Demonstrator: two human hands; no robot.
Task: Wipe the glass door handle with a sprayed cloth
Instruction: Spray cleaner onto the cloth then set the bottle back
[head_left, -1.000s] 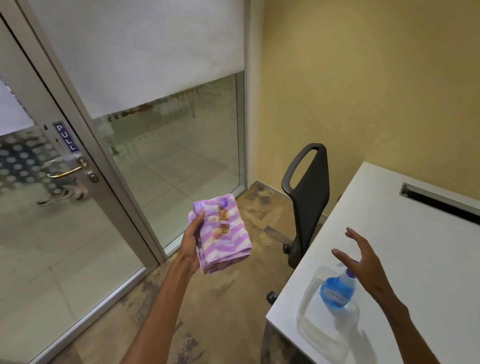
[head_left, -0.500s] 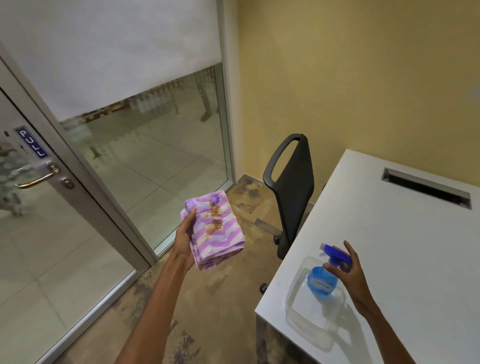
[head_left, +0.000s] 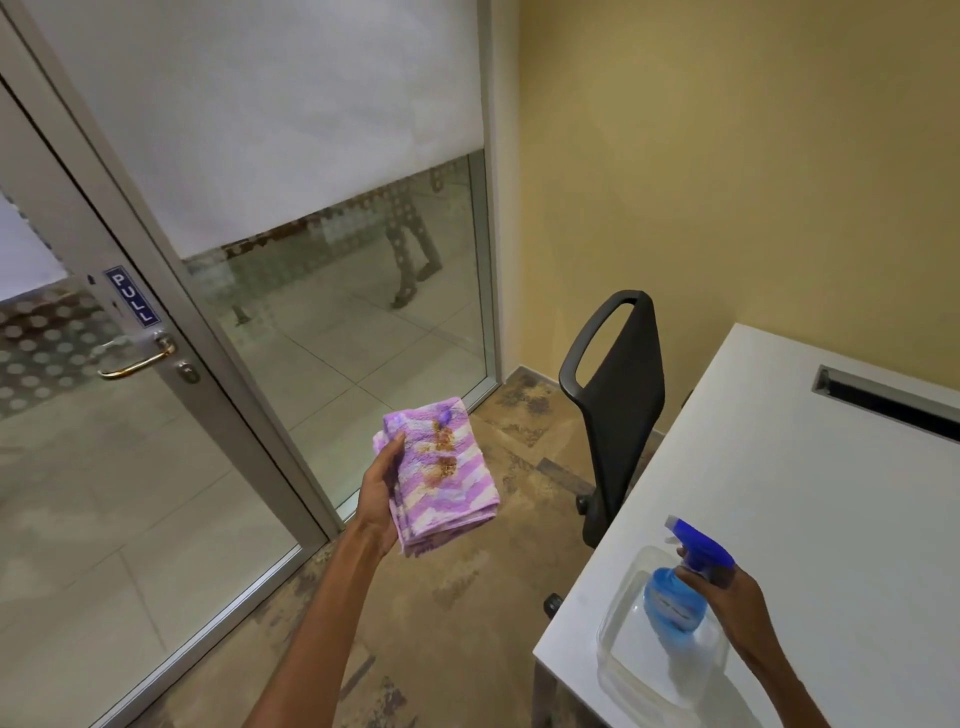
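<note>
The brass lever handle (head_left: 136, 362) is mounted on the aluminium-framed glass door (head_left: 93, 467) at the far left of the view, just under a blue "PULL" sign (head_left: 130, 296) and above a small round lock (head_left: 187, 372); it is untouched and well apart from both hands. A folded purple-and-white striped cloth (head_left: 441, 475), marked with brownish stains, is held up in front of the body by the left hand (head_left: 382, 491), whose thumb is pressed on the upper face while the fingers are closed beneath it. The right hand (head_left: 730, 597) is wrapped around the neck of a blue spray bottle (head_left: 675, 597), just below its dark blue trigger head (head_left: 698, 543). The bottle is seen inside a clear plastic container (head_left: 623, 675) set at the near corner of a white desk (head_left: 831, 493). A black office chair (head_left: 621, 405) is placed between the desk and the glazed partition, against a yellow wall (head_left: 727, 156). A white roller blind (head_left: 270, 114) is drawn over the upper part of the glass.
</note>
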